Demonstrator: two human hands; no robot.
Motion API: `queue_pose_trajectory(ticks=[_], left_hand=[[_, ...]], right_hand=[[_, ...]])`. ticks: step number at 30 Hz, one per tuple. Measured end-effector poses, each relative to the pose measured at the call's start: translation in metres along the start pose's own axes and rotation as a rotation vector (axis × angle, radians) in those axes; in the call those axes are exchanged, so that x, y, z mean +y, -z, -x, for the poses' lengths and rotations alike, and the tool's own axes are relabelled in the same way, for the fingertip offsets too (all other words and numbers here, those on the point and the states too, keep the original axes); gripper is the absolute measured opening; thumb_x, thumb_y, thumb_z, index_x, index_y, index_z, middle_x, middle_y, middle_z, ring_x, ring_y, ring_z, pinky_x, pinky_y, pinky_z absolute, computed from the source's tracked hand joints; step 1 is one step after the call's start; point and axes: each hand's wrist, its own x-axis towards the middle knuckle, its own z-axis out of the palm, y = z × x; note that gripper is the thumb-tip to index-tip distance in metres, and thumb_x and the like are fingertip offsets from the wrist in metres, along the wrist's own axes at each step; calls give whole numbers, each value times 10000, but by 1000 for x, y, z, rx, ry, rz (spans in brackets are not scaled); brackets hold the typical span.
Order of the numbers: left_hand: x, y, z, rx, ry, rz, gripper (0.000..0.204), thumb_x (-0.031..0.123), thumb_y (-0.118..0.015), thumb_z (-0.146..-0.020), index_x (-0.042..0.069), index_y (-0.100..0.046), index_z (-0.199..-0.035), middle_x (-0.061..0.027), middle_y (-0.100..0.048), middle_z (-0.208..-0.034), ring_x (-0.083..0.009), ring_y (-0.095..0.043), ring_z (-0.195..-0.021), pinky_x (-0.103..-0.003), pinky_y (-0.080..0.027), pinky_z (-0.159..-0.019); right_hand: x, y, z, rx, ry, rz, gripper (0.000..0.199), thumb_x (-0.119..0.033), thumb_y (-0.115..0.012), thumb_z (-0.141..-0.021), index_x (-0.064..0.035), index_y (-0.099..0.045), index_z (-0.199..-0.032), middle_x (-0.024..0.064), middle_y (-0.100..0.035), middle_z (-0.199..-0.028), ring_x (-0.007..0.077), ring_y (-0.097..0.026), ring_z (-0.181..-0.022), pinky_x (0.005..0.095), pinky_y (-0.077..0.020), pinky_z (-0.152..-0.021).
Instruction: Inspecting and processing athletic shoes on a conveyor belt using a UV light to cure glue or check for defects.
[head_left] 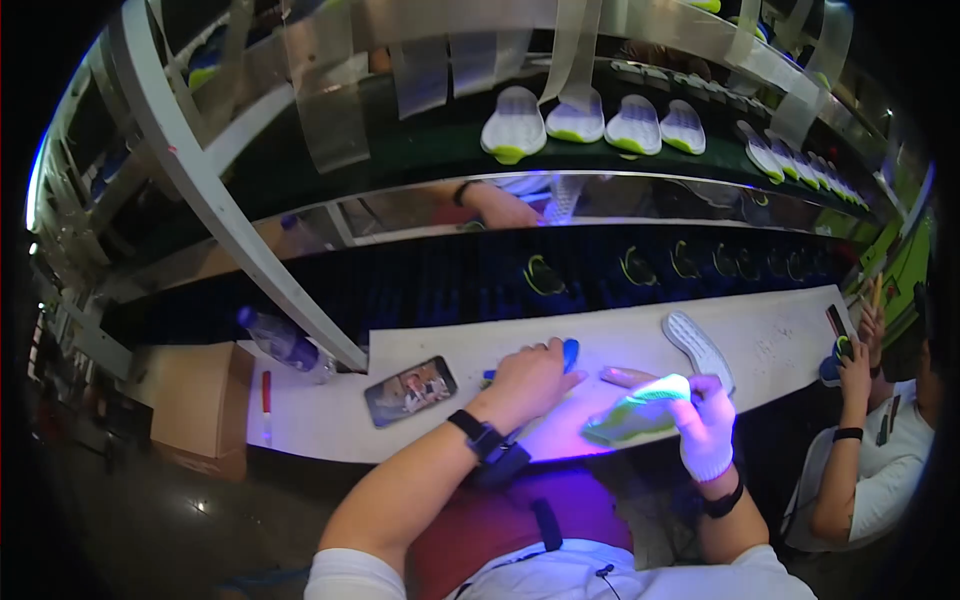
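Left hand (525,382): fingers clamping one blue object (570,354)
Right hand (708,425): fingers clamping one shoe sole (638,414)
Tabletop (790,365): one smartphone (410,391)

Phone (410,391) looks glossy, loose sole (697,348) right of it's kinda rough, bottle (283,342) left of it's shiny see-through plastic.

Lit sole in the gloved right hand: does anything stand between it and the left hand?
Nothing visible blocks the direct gap between the left hand and the lit sole; only a bare finger shows just beyond the sole's far edge.
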Motion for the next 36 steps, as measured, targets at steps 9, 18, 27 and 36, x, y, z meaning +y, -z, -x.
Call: queue_pose_trajectory(ticks=[9, 18, 27, 36], left_hand=[[28, 21, 52, 404, -120, 315, 451, 298, -719, -999, -31, -615, -1291, -257, -746, -1109, -431, -739, -1000, -503, -592, -874], [48, 1, 102, 699, -401, 746, 454, -73, -749, -910, 47, -461, -1240, -310, -579, -1404, -433, -651, -1279, -518, -543, -1060], [54, 26, 153, 464, -155, 652, 247, 1, -774, -935, 13, -569, -1071, -367, -631, -1404, -485, -655, -1301, -499, -536, -1088], [82, -22, 178, 659, 39, 1185, 410, 229, -826, -974, 8, -495, -1076, -417, -548, -1482, -500, -487, -1479, -612, -214, -1276]], right_hand=[[40, -30, 30, 45, -113, -684, 338, -220, -784, -984, 14, -606, -1151, 153, -735, -1150, 225, -706, -1087, 416, -552, -1025], [4, -36, 11, -293, -55, -825, 458, -262, -949, -824, -53, -575, -987, 324, -673, -1331, 401, -668, -1260, 477, -597, -981], [-9, -92, 30, -389, -99, -922, 298, -98, -841, -911, -36, -571, -1020, 301, -605, -1471, 336, -617, -1349, 466, -508, -1127], [-5, -98, 49, -308, 126, -637, 425, -85, -916, -822, -76, -536, -1013, 291, -670, -1382, 391, -617, -1360, 576, -404, -1211]])
